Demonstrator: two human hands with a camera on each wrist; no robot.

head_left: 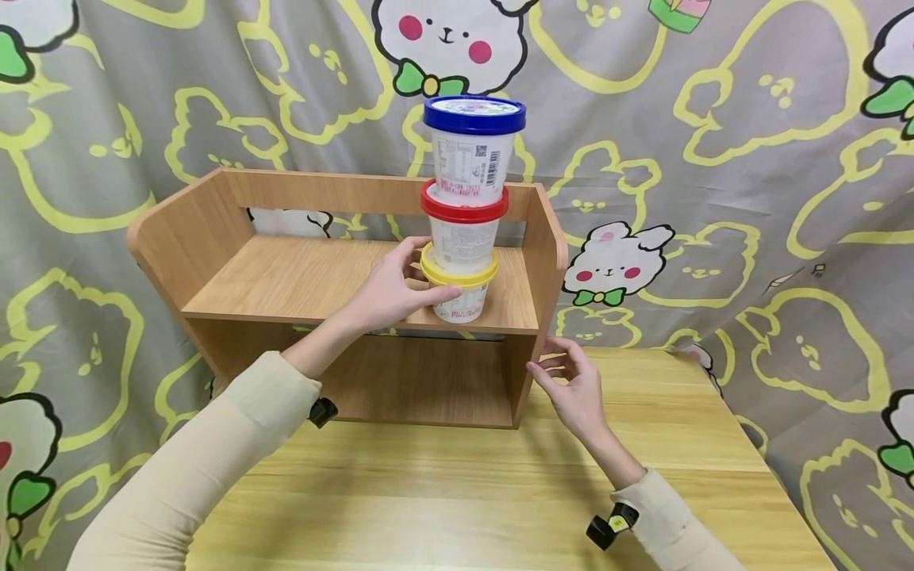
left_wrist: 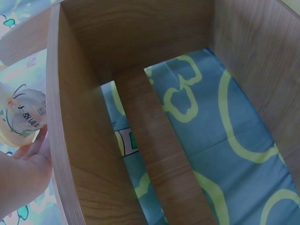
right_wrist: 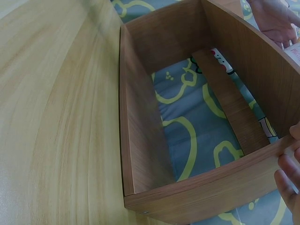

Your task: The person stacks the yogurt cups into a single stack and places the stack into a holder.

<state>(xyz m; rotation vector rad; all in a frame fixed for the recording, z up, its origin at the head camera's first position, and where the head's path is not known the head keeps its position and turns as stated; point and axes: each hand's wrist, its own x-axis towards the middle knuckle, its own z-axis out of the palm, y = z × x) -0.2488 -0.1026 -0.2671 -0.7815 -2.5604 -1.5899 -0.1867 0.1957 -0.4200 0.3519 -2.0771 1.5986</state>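
On the upper shelf of a wooden desk shelf (head_left: 307,274) stands a stack of paper tubs. The lowest tub (head_left: 460,305) has a yellow lid, the middle tub (head_left: 464,242) a red lid, and the top tub (head_left: 471,159) a blue lid. My left hand (head_left: 400,285) grips the yellow-lidded tub from the left, thumb across its front and fingers behind. In the left wrist view this hand (left_wrist: 28,164) is beneath part of a tub (left_wrist: 23,103). My right hand (head_left: 574,388) rests its fingertips against the shelf's right side panel (head_left: 546,262), holding nothing.
The shelf unit stands on a light wooden table (head_left: 428,492). Its lower compartment (head_left: 421,381) has a partly open back. Behind hangs a grey curtain (head_left: 771,190) with cartoon prints. Each wrist carries a small black camera, one at the right cuff (head_left: 607,525).
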